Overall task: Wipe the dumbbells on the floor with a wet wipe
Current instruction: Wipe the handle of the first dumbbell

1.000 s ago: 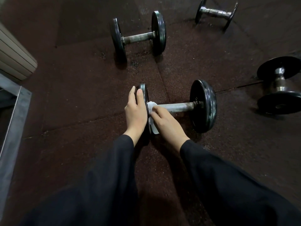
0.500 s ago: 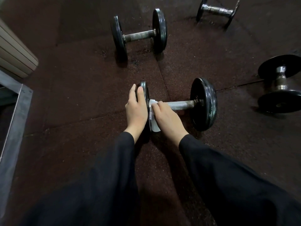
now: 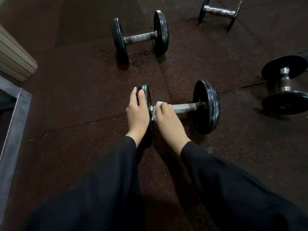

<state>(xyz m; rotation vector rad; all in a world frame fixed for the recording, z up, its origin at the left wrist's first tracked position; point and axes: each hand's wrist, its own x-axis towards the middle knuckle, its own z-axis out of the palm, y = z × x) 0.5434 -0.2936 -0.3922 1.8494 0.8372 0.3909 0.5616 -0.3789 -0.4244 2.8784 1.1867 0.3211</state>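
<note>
near dumbbell (image 3: 186, 107): lies on rubber floor (image 3: 80, 100), bar crosswise. left hand (image 3: 137, 114): fingers straight, flat against outer face of its left plate. right hand (image 3: 166, 117): fingers curled over white wipe (image 3: 157, 107), pressing it on the bar just beside that plate. second dumbbell (image 3: 140, 36) beyond; third dumbbell (image 3: 220, 11) far right; fourth dumbbell (image 3: 285, 84) at right edge, well apart.

glossy black plates (image 3: 206, 106), knurled metal handle (image 3: 185, 108), speckled rubber floor (image 3: 75, 97)
</note>
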